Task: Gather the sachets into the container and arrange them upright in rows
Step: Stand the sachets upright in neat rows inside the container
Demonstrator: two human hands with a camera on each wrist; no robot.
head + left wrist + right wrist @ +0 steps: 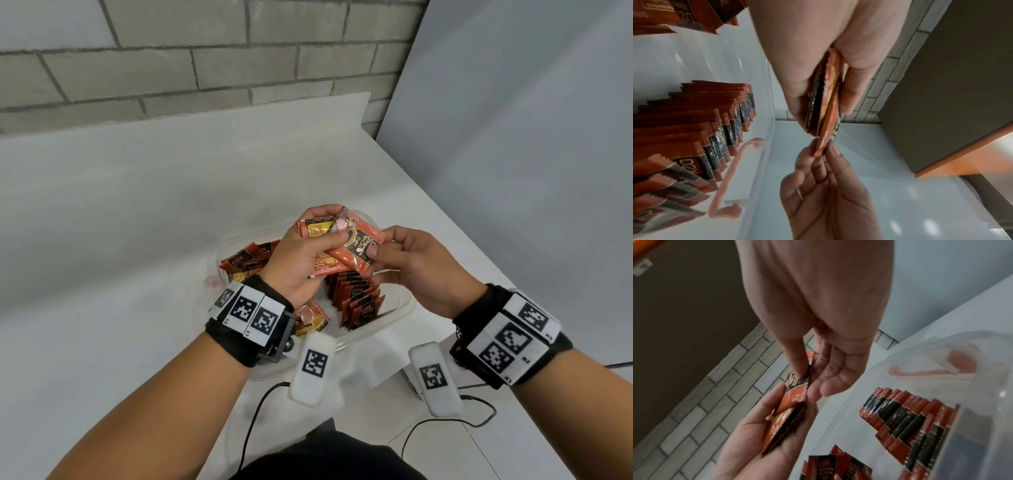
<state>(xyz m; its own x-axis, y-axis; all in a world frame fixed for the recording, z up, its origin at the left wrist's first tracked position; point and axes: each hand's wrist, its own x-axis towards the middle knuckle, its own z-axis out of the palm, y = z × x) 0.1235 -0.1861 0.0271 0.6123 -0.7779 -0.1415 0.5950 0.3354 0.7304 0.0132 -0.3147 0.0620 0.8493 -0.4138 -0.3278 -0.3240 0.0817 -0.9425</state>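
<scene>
My left hand grips a small stack of orange-and-black sachets above the clear plastic container. My right hand pinches the near corner of the top sachet between thumb and fingers. The left wrist view shows the stack edge-on in my left hand, with my right hand pinching its lower end. In the right wrist view my right hand nips one sachet off the stack lying in my left hand. A row of upright sachets stands inside the container.
Loose sachets lie flat in the container's left part, and one more lies near its front. The container has a pink handle. It sits near the front right corner of the white table. A grey panel stands to the right.
</scene>
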